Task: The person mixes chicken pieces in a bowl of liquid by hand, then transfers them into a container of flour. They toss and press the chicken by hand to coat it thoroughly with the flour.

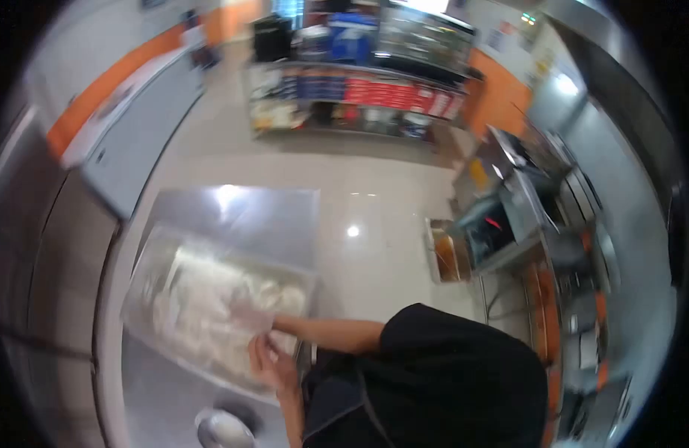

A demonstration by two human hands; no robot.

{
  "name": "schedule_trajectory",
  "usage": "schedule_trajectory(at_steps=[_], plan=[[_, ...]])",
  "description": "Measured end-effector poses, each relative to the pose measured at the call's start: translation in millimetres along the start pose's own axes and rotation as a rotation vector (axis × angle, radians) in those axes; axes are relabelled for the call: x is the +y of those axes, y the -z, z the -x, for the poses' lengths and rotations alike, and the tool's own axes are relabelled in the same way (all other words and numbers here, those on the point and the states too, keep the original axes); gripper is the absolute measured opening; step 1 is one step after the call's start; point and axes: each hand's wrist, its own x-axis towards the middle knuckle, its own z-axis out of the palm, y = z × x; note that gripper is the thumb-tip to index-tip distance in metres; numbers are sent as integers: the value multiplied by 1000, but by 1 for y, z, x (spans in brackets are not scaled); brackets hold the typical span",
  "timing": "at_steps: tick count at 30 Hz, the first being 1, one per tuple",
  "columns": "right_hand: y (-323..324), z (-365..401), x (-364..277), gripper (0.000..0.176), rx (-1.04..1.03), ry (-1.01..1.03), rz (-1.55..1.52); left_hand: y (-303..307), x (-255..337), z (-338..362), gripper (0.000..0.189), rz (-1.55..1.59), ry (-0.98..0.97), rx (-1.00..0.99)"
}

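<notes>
A large translucent tub [147, 321] holds a white, flour-like powder [199, 299]. Several pale, rounded lumps [281, 295] lie at its right side; blur hides what they are. My right hand [249, 317] reaches over the powder, smeared by motion, so its fingers cannot be made out. Just below it, at the tub's near right side, is my left hand [273, 366] with its fingers curled in. Whatever may be between those fingers is too blurred to name. Both forearms are bare below black sleeves.
The tub stands on a steel table [277, 216]. A metal bowl [223, 429] sits near the table's lower edge. Right of the floor aisle are cooking equipment [501, 224] and a tray of brownish liquid [447, 254]. A stocked shelf unit [359, 89] stands at the back.
</notes>
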Motion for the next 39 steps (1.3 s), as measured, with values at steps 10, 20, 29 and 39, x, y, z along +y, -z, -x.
schedule_trajectory(at_steps=[10,20,29,39], plan=[[30,11,-21,62,162,-123,-835,-10,6,-6,28,-97,38,23],[-9,-22,-4,65,505,27,-284,-15,-16,18,12,-165,186,-74],[4,-12,51,33,-754,-330,88,32,-11,9,31,-469,-63,197],[-152,-12,39,31,-917,-117,-33,102,-85,52,36,-294,890,-339]])
